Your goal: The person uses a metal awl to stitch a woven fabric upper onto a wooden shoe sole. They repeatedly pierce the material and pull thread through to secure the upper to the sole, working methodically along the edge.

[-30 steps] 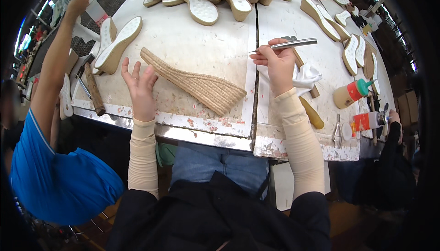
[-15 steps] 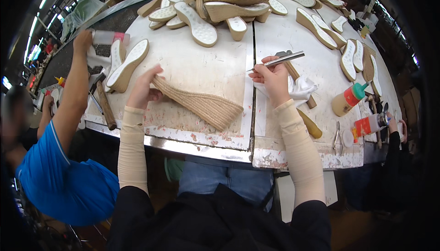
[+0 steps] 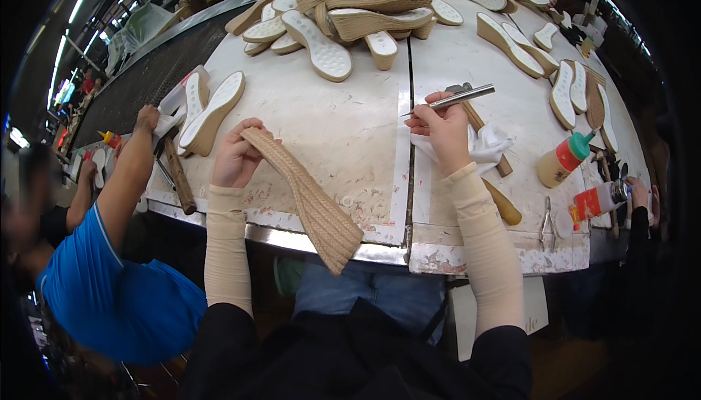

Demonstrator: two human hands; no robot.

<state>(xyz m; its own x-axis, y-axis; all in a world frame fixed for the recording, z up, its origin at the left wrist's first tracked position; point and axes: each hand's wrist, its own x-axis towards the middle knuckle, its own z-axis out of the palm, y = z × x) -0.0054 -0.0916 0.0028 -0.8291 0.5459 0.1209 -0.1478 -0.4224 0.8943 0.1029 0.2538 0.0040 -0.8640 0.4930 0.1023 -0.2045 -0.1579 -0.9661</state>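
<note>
Pinched by its thin toe end, a braided tan wedge sole (image 3: 319, 206) hangs from my left hand (image 3: 237, 158). Its thick heel end points toward me, over the table's front edge, with the woven side showing. My right hand (image 3: 447, 137) holds a slim silver craft knife (image 3: 471, 95) like a pen, its tip pointing left. The knife is apart from the sole. Just beyond and beside my right hand are a hammer (image 3: 475, 117) with a wooden handle and a crumpled white cloth (image 3: 493, 143).
A heap of wedge soles (image 3: 318, 46) fills the far middle; two soles (image 3: 212, 112) stand left. At right are a green-capped glue bottle (image 3: 558, 159), nippers (image 3: 547, 225) and a red-labelled bottle (image 3: 595, 203). A blue-shirted co-worker's arm (image 3: 120, 174) reaches in from the left.
My left hand has turned the wedge sole, swinging its heel end toward me and left. The right hand still holds the knife. The left co-worker's hand has come down off a bottle.
</note>
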